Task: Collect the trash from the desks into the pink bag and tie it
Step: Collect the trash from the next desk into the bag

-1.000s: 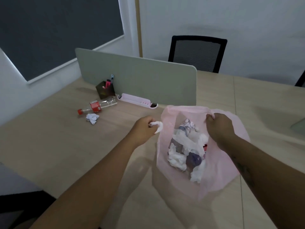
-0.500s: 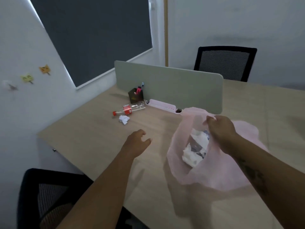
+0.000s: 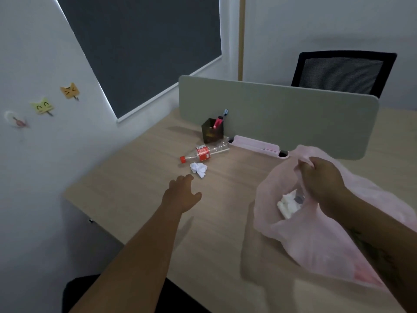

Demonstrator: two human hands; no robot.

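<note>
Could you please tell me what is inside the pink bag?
Through the mouth of the pink bag, which the right hand grips at the rim, crumpled white paper and a grey item show. Anything deeper is covered by the bag's folds and the hand.

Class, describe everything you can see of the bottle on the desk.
The bottle is clear plastic, seemingly empty, with a red cap and red label. It lies on its side on the desk, cap pointing left, base by the pen holder. Crumpled paper lies just in front of it; contact unclear. The open left hand is near, not touching it.
</note>
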